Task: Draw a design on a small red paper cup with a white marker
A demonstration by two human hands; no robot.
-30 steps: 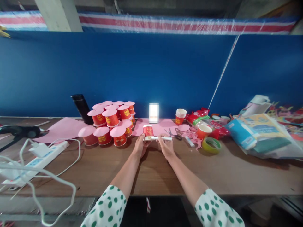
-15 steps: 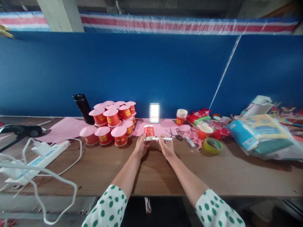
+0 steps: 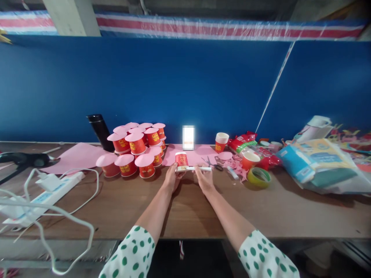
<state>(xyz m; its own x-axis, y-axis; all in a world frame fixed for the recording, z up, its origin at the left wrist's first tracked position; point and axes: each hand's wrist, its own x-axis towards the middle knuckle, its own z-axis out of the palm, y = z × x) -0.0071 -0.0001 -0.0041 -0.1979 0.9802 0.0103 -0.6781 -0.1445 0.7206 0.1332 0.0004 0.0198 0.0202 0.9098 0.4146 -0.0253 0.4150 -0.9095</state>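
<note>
My left hand (image 3: 173,178) is closed round the lower part of a red paper cup (image 3: 181,159) with gold print, tilted above the table. In my right hand (image 3: 204,180) is a slim white pen-like tube (image 3: 203,168), held level, its tip at the cup's near rim. The tube's exact kind is too small to make out. Behind the cup lies a pink paper sheet (image 3: 199,151). Left of my hands stand several red cups with pink paper discs on them (image 3: 136,144), some stacked on others. Scissors (image 3: 214,165) lie just beyond my right hand.
On the right are a stack of paper cups (image 3: 220,143), pink scraps (image 3: 238,170), a roll of tape (image 3: 259,177) and a plastic package (image 3: 315,166). A black flask (image 3: 100,132), a power strip (image 3: 43,200) and loose white cables (image 3: 69,220) occupy the left. A blue panel (image 3: 179,85) closes the back.
The view has shifted very slightly. My right hand and the white tube have barely moved along the cup's rim; both hands keep their hold.
</note>
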